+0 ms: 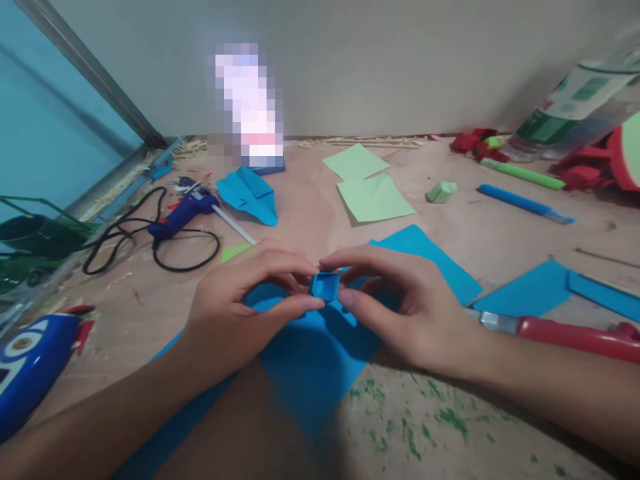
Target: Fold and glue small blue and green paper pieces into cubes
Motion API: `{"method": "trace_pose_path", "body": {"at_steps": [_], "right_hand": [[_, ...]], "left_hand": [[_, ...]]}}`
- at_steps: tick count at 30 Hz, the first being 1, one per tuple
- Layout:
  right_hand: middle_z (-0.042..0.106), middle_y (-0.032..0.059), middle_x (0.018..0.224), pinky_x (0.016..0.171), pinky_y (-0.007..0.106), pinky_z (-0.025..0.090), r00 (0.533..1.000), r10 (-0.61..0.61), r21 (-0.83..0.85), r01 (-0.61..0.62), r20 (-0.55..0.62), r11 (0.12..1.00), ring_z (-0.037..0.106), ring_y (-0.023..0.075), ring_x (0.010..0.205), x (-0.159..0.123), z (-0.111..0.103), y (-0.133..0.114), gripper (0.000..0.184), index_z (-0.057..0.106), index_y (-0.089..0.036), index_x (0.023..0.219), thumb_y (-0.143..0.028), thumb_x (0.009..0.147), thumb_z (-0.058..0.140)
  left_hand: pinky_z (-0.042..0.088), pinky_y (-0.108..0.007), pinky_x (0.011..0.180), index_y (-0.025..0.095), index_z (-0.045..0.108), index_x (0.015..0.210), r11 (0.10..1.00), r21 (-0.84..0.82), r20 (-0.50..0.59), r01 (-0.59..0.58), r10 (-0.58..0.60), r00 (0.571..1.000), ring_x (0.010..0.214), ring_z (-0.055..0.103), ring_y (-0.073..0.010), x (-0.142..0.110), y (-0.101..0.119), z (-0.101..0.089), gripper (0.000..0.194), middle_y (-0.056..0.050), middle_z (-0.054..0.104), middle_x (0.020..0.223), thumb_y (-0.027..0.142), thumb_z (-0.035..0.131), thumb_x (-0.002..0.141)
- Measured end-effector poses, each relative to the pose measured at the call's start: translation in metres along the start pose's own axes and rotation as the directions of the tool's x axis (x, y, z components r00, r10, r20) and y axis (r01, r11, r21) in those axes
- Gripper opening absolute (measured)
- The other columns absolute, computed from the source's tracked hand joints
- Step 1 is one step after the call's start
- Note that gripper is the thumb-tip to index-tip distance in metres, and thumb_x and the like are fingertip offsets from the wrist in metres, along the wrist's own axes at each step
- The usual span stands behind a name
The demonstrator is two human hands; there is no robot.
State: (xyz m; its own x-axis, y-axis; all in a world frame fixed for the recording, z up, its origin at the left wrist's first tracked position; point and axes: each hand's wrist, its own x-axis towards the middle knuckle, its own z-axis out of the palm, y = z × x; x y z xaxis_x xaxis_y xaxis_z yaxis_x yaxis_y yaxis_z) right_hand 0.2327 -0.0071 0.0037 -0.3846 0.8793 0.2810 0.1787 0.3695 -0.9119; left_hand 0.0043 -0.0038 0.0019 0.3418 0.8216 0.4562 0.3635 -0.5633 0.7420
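Observation:
Between both hands, at the middle of the head view, is a small folded blue paper box (326, 287) with its hollow side facing me. My left hand (250, 293) pinches its left side between thumb and fingers. From the right, my right hand (400, 300) grips the opposite side with thumb and fingertips. Blue paper sheets (320, 360) lie on the table under the hands. Another blue sheet (420, 257) sticks out behind my right hand. Beyond my left hand rests a creased blue paper piece (249, 195).
A blue glue gun (183, 212) with a looped black cord lies left. Green paper sheets (375, 198) and a folded green paper piece (441, 193) lie behind. A red-handled cutter (575, 335) and blue strips (530, 290) are right; a plastic bottle (565, 107) stands at the back.

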Motion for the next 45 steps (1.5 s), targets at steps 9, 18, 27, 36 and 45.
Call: {"method": "trace_pose_path", "body": {"at_steps": [9, 18, 27, 36, 45], "right_hand": [[0.083, 0.0047, 0.097, 0.065, 0.028, 0.06, 0.991, 0.121, 0.079, -0.117, -0.049, 0.99, 0.078, 0.018, 0.085, 0.0046, -0.0012, 0.0043, 0.022, 0.078, -0.019, 0.113, -0.02, 0.091, 0.076], [0.078, 0.0041, 0.099, 0.067, 0.026, 0.06, 0.998, 0.058, -0.012, -0.058, -0.004, 0.998, 0.074, 0.0169, 0.087, 0.0048, -0.0018, -0.0005, 0.018, 0.08, -0.021, 0.109, -0.019, 0.092, 0.078], [0.081, 0.0049, 0.105, 0.069, 0.025, 0.062, 0.998, 0.059, -0.013, -0.059, 0.036, 0.998, 0.076, 0.0153, 0.088, 0.0031, -0.0011, -0.0005, 0.02, 0.079, -0.018, 0.113, -0.017, 0.092, 0.077], [0.083, 0.0037, 0.1, 0.068, 0.025, 0.06, 0.989, 0.117, -0.016, -0.116, 0.087, 0.993, 0.076, 0.016, 0.086, 0.0049, -0.001, -0.0001, 0.019, 0.081, -0.019, 0.109, -0.016, 0.091, 0.078], [0.08, 0.0039, 0.113, 0.074, 0.027, 0.061, 0.991, 0.117, 0.082, -0.122, 0.068, 0.989, 0.076, 0.0194, 0.103, 0.0037, -0.0021, 0.0021, 0.017, 0.078, -0.021, 0.103, -0.016, 0.087, 0.083]], "left_hand": [[0.066, -0.031, 0.072, 0.032, 0.081, 0.11, 0.998, 0.021, -0.032, 0.063, -0.062, 0.998, 0.077, 0.076, -0.0173, -0.001, 0.0011, 0.0007, 0.024, 0.002, 0.083, 0.101, 0.021, 0.084, 0.089], [0.064, -0.026, 0.061, 0.025, 0.081, 0.088, 0.983, 0.168, -0.02, 0.076, -0.074, 0.997, 0.067, 0.079, -0.0186, 0.0028, 0.0073, 0.0005, 0.006, 0.002, 0.084, 0.081, 0.022, 0.077, 0.091], [0.059, -0.026, 0.066, 0.022, 0.077, 0.085, 0.952, 0.306, 0.07, -0.025, 0.003, 0.998, 0.071, 0.079, -0.0173, 0.0029, 0.0073, 0.0005, 0.013, 0.001, 0.084, 0.084, 0.019, 0.069, 0.095], [0.058, -0.026, 0.064, 0.023, 0.076, 0.085, 0.954, 0.286, 0.015, -0.088, 0.088, 0.996, 0.069, 0.077, -0.0177, 0.0003, 0.0073, 0.0034, 0.011, 0.001, 0.081, 0.077, 0.015, 0.071, 0.092], [0.062, -0.024, 0.077, 0.021, 0.076, 0.095, 0.949, 0.288, 0.005, -0.13, 0.134, 0.991, 0.082, 0.08, -0.0151, -0.0007, 0.0087, 0.0034, 0.01, 0.0, 0.084, 0.091, 0.011, 0.073, 0.094]]}}
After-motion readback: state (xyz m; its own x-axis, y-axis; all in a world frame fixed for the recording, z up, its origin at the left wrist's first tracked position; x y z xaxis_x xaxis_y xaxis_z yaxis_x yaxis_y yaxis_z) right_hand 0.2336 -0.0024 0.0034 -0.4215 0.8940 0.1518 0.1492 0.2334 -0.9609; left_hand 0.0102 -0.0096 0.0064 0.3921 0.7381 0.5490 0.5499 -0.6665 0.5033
